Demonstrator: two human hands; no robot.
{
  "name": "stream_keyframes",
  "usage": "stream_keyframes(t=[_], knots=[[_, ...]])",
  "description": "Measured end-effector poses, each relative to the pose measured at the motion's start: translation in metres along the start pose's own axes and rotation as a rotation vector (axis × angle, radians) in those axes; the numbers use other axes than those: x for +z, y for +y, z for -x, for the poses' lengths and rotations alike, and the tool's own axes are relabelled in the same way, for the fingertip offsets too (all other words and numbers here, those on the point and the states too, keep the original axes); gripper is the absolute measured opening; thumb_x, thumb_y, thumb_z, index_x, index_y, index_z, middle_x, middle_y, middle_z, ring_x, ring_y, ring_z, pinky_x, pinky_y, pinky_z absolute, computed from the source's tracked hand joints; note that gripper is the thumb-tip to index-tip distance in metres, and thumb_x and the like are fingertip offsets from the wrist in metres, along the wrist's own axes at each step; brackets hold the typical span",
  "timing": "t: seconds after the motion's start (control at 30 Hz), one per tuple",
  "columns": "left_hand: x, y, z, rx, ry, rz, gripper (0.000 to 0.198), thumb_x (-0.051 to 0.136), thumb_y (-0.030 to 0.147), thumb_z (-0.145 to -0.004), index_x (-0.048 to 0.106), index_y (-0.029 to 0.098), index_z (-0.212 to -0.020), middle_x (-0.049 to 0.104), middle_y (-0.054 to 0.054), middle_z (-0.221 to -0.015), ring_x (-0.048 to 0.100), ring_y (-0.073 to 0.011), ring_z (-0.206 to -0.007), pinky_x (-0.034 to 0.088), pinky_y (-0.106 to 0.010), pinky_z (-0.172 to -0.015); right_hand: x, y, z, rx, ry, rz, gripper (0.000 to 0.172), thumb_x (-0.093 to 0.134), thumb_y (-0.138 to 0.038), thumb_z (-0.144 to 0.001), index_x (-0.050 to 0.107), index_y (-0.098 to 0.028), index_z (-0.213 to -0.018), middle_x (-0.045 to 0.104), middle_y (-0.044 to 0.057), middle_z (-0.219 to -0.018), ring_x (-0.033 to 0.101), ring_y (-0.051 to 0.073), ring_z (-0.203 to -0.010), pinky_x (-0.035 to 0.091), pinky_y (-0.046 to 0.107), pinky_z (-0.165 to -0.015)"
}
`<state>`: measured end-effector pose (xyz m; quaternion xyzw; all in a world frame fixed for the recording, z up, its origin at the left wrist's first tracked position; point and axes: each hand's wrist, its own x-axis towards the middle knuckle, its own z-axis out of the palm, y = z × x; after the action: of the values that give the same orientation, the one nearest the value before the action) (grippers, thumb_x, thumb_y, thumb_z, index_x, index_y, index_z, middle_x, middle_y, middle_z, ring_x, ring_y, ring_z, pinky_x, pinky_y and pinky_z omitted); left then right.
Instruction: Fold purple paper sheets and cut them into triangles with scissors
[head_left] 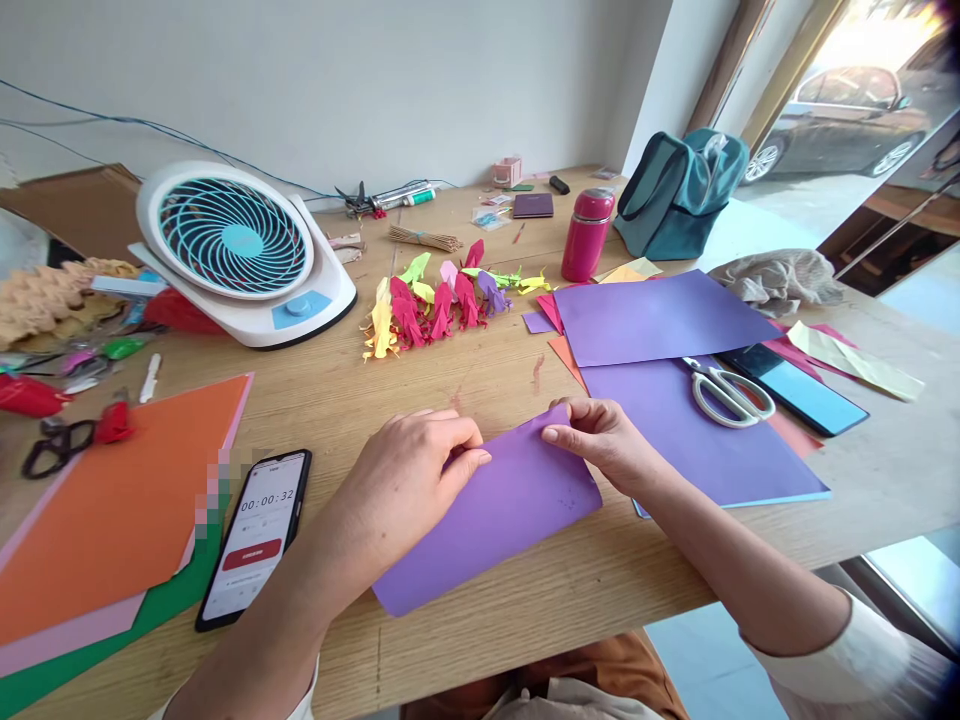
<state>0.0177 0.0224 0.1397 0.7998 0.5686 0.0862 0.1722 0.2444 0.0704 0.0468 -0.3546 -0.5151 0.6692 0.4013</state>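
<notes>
A sheet of purple paper [487,535] lies at the table's front edge, its far edge lifted by both hands. My left hand [424,475] pinches that edge near its middle, thumb on the near face. At the upper right corner my right hand [596,440] grips the paper between thumb and fingers. Its near right part shows a few dark specks. To the right are more purple sheets [720,450], with white-handled scissors [731,393] resting on them. Left of my left arm lies a phone [259,530] showing a timer at 00:00:32.
A white fan [240,250] stands at the back left. Folded paper flowers [442,300] lie mid-table, near a pink flask [587,235] and a teal bag [679,195]. Orange sheets [112,500] and black scissors [56,447] are at left; a dark tablet-like device [799,390] at right.
</notes>
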Motion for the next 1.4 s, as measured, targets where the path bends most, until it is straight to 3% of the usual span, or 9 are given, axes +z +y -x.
stream_keyframes(t=[1.13, 1.4], knots=[[0.0000, 0.0005, 0.0007, 0.031, 0.020, -0.029, 0.022, 0.055, 0.020, -0.095, 0.066, 0.022, -0.077, 0.067, 0.002, -0.080, 0.060, -0.0166, -0.077, 0.037, -0.030, -0.068, 0.0036, -0.0013, -0.0016, 0.011, 0.018, -0.006, 0.044, 0.089, -0.050, -0.065, 0.059, -0.018, -0.061, 0.062, -0.001, -0.065, 0.053, 0.011, -0.060, 0.044, 0.025, -0.054], [-0.0008, 0.0058, 0.0013, 0.047, 0.059, -0.055, 0.017, 0.059, 0.019, -0.093, 0.064, 0.021, -0.076, 0.069, 0.001, -0.081, 0.061, -0.0173, -0.078, 0.038, -0.031, -0.069, 0.0069, -0.0063, 0.0004, -0.065, 0.003, 0.001, 0.039, 0.090, -0.048, -0.065, 0.063, -0.019, -0.069, 0.060, -0.001, -0.069, 0.053, 0.012, -0.063, 0.046, 0.026, -0.058]])
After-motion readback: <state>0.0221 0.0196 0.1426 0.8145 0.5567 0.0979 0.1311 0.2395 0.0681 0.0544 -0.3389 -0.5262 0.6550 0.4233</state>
